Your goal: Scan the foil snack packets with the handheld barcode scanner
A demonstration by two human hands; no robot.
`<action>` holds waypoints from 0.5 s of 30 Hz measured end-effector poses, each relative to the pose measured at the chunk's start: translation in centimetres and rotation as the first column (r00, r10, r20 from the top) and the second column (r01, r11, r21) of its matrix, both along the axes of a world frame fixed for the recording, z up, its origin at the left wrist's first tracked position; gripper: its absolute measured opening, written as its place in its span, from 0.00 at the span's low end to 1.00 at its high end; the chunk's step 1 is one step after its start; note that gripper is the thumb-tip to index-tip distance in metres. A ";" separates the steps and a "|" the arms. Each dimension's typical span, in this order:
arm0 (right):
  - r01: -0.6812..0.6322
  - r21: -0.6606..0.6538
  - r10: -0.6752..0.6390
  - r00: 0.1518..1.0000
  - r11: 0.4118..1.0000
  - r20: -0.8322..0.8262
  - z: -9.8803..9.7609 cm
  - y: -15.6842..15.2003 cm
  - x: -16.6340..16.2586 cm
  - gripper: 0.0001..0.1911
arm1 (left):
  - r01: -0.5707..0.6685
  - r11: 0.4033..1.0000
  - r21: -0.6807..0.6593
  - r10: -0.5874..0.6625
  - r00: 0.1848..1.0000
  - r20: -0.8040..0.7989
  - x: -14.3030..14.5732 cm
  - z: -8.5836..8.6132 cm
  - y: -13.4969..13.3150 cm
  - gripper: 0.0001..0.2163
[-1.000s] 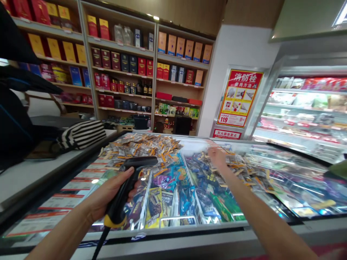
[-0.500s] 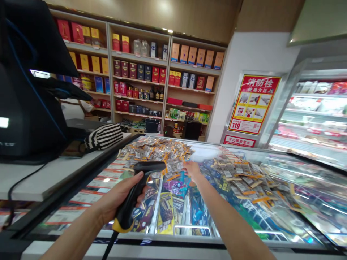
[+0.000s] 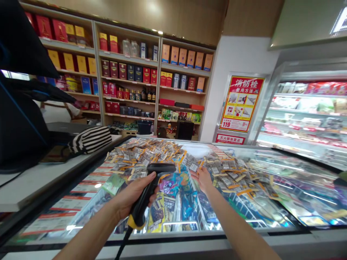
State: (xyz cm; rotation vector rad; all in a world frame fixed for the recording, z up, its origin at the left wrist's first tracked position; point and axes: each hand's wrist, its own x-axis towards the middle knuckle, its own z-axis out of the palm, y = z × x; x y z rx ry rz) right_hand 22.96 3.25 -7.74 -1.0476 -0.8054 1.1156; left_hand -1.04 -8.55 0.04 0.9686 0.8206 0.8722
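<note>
My left hand [image 3: 135, 193] is wrapped round the handle of a black and yellow barcode scanner [image 3: 141, 202], its head pointing right. In my right hand [image 3: 203, 178] a small snack packet [image 3: 192, 164] with an orange edge and a printed label is pinched, just above the glass. To the left and behind lies a heap of similar packets [image 3: 146, 150]. A second pile of packets [image 3: 233, 171] spreads over the glass on the right, close beside my right hand. Both rest on the glass top of a chest freezer [image 3: 187, 238].
Bagged frozen goods [image 3: 187, 206] show through the glass. On the left counter [image 3: 16, 196] are a dark checkout terminal [image 3: 21, 122] and a striped cloth bag [image 3: 92, 139]. Boxed goods fill the wall shelves [image 3: 130, 54]. A person in an apron [image 3: 56, 110] is partly hidden behind the terminal.
My right hand has moved right with the packet, away from the left heap toward the right pile. The scanner stays in my left hand, and the view has turned slightly right.
</note>
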 end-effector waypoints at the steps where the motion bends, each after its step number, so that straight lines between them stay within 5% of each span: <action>1: 0.024 0.005 -0.024 1.000 1.000 -0.009 -0.1 -0.3 0.7 0.06 | 0.014 1.000 -0.006 -0.014 1.000 0.002 0.3 0.0 -0.1 0.15; 6: 0.119 0.021 -0.118 0.992 0.993 -0.035 -0.4 -1.5 2.9 0.07 | 0.051 0.999 -0.004 -0.051 0.997 -0.058 1.8 -0.2 -0.5 0.15; 15: 0.093 -0.014 -0.093 0.995 0.996 0.044 -0.4 -2.4 2.5 0.07 | 0.067 0.997 0.050 -0.057 0.982 -0.179 1.8 0.7 -0.9 0.14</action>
